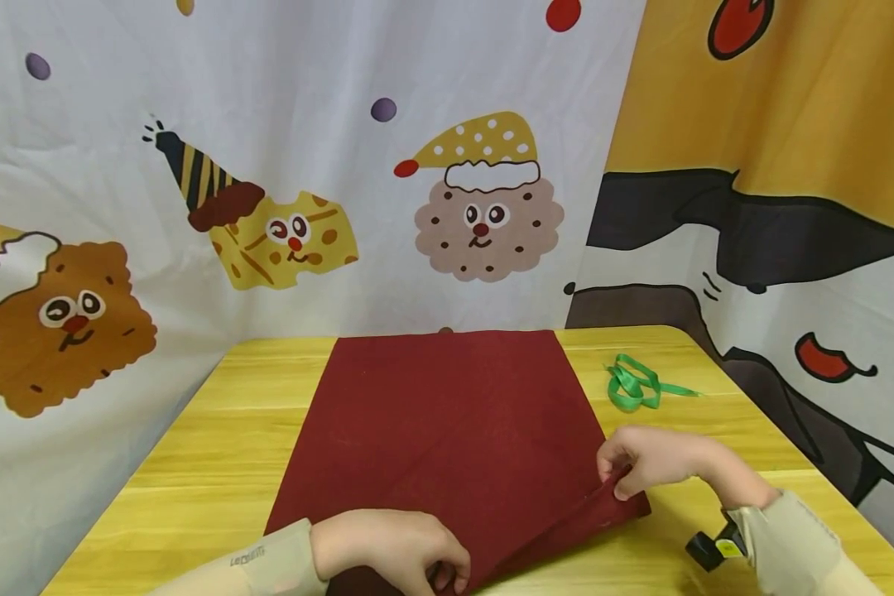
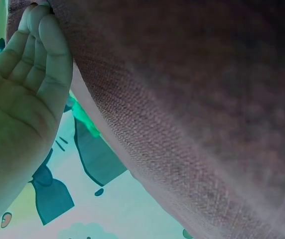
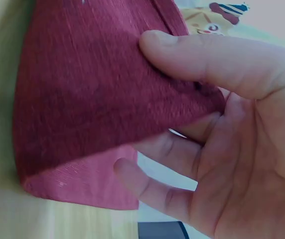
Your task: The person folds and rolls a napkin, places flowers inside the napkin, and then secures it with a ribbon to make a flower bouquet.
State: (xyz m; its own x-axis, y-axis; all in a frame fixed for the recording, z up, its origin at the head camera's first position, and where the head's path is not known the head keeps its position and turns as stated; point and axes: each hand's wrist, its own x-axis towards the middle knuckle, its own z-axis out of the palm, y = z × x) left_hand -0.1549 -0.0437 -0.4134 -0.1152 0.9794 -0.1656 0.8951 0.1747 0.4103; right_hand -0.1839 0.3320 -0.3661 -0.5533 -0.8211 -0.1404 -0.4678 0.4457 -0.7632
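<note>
A dark red cloth (image 1: 447, 414) with a woven texture lies on the table. At its near right corner my right hand (image 1: 656, 459) pinches the edge between thumb and fingers, and a strip there is lifted and turned over. The right wrist view shows the thumb (image 3: 172, 50) on top of the folded cloth (image 3: 92, 99), with fingers beneath. My left hand (image 1: 398, 542) grips the near edge with curled fingers, left of the fold. In the left wrist view its fingertips meet the raised cloth (image 2: 132, 94), which covers much of that view.
A loose green ribbon (image 1: 633, 385) lies on the yellow wooden table (image 1: 186, 447), right of the cloth. A curtain (image 1: 305, 99) with cartoon prints hangs behind and around the table. A small black device (image 1: 708, 550) sits at my right wrist.
</note>
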